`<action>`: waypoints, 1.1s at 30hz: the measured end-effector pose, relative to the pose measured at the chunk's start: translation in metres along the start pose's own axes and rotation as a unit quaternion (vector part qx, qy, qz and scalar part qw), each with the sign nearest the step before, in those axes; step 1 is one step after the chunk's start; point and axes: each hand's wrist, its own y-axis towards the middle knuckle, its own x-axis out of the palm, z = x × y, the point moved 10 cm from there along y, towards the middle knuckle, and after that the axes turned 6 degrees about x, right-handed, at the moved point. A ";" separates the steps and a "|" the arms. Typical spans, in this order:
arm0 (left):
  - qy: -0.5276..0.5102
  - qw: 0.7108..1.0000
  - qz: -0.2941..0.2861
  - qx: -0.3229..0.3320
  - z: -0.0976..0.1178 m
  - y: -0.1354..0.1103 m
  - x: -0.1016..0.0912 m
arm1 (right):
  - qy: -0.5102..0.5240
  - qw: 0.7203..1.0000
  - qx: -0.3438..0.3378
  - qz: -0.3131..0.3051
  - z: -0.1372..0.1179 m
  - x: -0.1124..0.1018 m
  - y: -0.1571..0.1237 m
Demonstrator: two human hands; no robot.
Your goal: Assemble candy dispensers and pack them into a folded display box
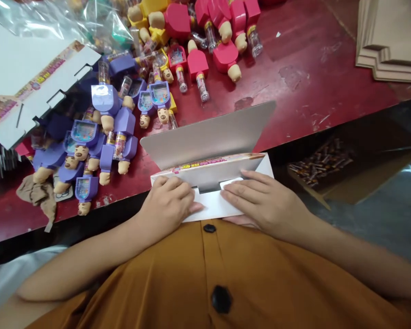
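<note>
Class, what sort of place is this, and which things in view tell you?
Probably a toy-packing workshop: purple toys and red toys heaped on a red workbench, flat cardboard blanks, and a printed display card in hand.

Your matt grey-and-white card display box [205, 139], smooth, glossy printed edge strip [208, 163], scuffed red-painted workbench [304, 87], shiny purple plastic toys [114, 121], crinkled clear plastic bag [99, 23], matt brown cardboard sheets [392, 39], your mustard cloth shirt [270, 278]

Your hands: 2, left grip [166, 205], right grip [265, 203] | white card display box [205, 137]: 1, under both grips | purple toys [106, 100]: about 10, left of grips | red toys [197, 64]: about 6, beyond grips | crumpled cloth [37, 194]: 1, left of grips | black buttons [209, 228]: 2, below grips
</note>
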 end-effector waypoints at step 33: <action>-0.576 0.743 -0.266 -0.214 -0.012 0.036 -0.017 | -0.121 0.990 0.027 0.071 -0.024 -0.085 -0.030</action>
